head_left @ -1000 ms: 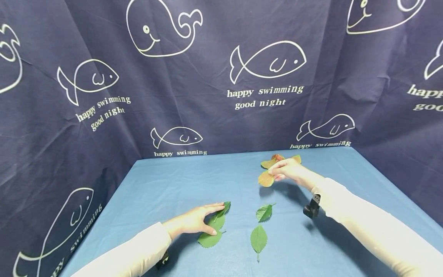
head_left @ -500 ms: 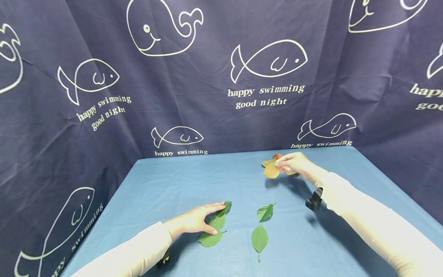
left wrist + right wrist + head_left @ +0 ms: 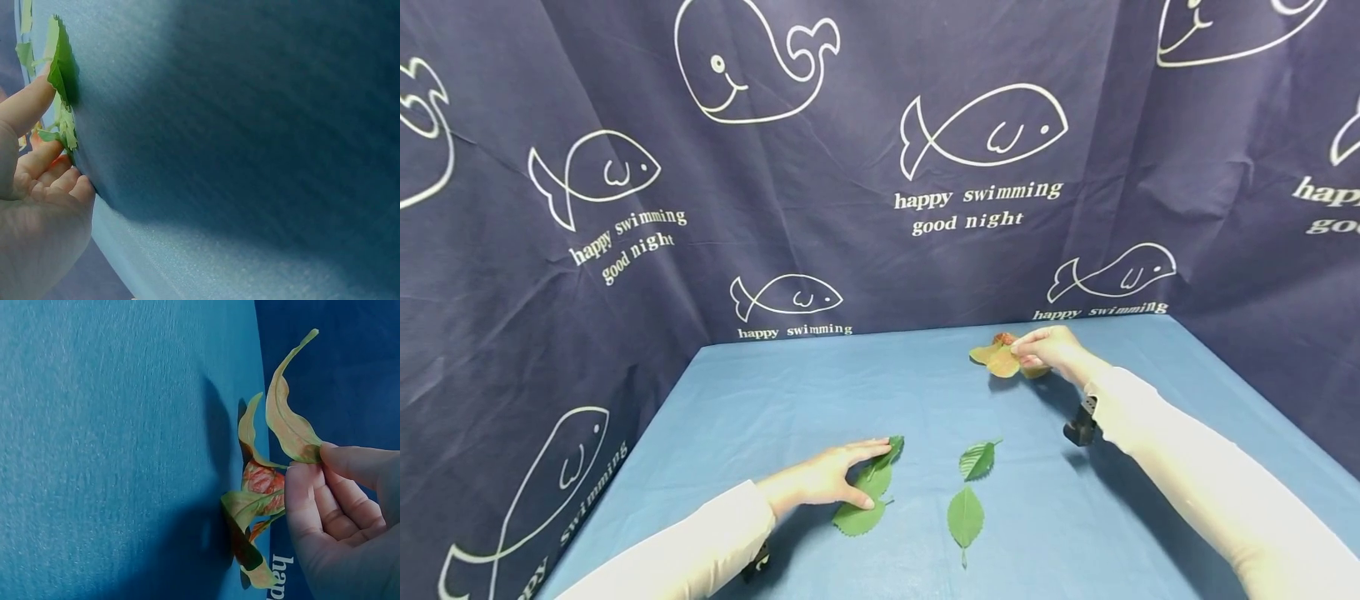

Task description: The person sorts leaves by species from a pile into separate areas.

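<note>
My right hand [image 3: 1058, 348] pinches a yellowish-brown leaf [image 3: 289, 422] between thumb and fingertips at the far right of the table. Behind and below it lies a cluster of curled yellow-green leaves [image 3: 249, 431] around a reddish leaf [image 3: 262, 480], partly covered by the hand. On the nearer left side, my left hand [image 3: 820, 477] rests with spread fingers on a line of overlapping green leaves. Its thumb touches the nearest serrated leaf [image 3: 856, 522], and its fingertips lie at the small dark green leaf [image 3: 897, 448]; another green leaf [image 3: 876, 480] shows between them.
Two green leaves lie apart in the middle of the blue-covered table [image 3: 760, 392]: a ribbed leaf [image 3: 976, 462] and a smoother leaf [image 3: 966, 515] with its stem toward me. A dark blue curtain [image 3: 865, 167] with white fish drawings encloses the back and sides.
My right hand has carried the yellowish leaf back and to the right, lower over the leaf cluster. The left hand has stayed in place on the green leaves.
</note>
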{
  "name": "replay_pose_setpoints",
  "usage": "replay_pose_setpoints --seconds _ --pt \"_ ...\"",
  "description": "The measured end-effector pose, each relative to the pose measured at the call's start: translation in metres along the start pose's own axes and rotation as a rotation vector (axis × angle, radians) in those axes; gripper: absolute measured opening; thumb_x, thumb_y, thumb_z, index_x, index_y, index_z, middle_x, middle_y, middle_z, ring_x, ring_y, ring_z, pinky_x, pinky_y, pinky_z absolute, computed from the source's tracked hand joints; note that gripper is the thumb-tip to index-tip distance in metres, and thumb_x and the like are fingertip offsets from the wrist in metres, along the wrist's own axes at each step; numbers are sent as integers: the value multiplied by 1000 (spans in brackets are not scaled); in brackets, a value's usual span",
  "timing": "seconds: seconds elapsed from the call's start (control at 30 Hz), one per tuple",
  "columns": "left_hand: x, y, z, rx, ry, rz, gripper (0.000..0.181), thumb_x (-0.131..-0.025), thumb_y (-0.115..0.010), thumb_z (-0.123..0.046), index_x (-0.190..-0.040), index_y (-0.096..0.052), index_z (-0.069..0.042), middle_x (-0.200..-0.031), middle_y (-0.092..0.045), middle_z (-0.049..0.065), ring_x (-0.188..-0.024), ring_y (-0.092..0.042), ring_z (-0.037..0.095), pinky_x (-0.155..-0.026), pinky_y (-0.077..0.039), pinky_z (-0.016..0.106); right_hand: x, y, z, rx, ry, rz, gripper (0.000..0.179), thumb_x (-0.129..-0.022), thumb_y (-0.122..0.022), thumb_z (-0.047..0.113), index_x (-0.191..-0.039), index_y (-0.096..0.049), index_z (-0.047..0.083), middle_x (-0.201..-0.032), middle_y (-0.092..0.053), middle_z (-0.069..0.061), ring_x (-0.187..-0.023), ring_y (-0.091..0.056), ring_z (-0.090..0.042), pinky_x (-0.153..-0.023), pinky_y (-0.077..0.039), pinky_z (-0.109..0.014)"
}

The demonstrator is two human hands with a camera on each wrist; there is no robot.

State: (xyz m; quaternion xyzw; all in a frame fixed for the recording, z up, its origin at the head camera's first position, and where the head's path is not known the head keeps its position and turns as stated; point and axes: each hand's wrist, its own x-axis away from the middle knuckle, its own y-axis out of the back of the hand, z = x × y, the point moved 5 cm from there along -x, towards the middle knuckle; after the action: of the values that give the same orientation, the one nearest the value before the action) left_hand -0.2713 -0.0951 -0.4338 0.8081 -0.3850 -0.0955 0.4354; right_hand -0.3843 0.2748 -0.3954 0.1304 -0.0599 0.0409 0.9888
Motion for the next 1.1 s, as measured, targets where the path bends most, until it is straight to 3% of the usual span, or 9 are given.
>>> replay_pose_setpoints --seconds 0.43,0.73,0.97,1.1 --pt "1 1 -2 -19 -2 0 79 -82 -78 -24 -150 -39 -15 -158 -31 2 -146 -28 28 -115 -27 54 -8 1 -8 114 -25 -78 38 -90 -64 3 -119 -57 -20 -81 -73 1 -67 -67 -5 -78 -58 -29" --pt "2 2 -2 -27 -3 -7 79 -81 -79 -25 -149 -40 -15 -158 -32 2 -145 -29 29 -114 -28 54 -13 4 -12 61 -5 -102 19 -88 -64 1 -101 -69 -13 -72 -71 4 -64 -67 -7 -71 -59 -25" --pt "3 2 -4 -3 -11 -5 78 -81 -78 -22 -149 -40 -12 -158 -32 5 -146 -28 29 -115 -26 54 -15 5 -16 144 -47 -167 33 -90 -65 5 -115 -62 -16 -84 -75 -5 -68 -67 -6 -77 -58 -29" --pt "3 2 -5 8 -9 -1 78 -82 -78 -21 -149 -40 -12 -158 -31 5 -146 -28 29 -115 -26 54 -16 7 -18 160 -61 -181 34 -90 -66 7 -116 -62 -15 -85 -75 -5 -69 -67 -8 -79 -58 -31"
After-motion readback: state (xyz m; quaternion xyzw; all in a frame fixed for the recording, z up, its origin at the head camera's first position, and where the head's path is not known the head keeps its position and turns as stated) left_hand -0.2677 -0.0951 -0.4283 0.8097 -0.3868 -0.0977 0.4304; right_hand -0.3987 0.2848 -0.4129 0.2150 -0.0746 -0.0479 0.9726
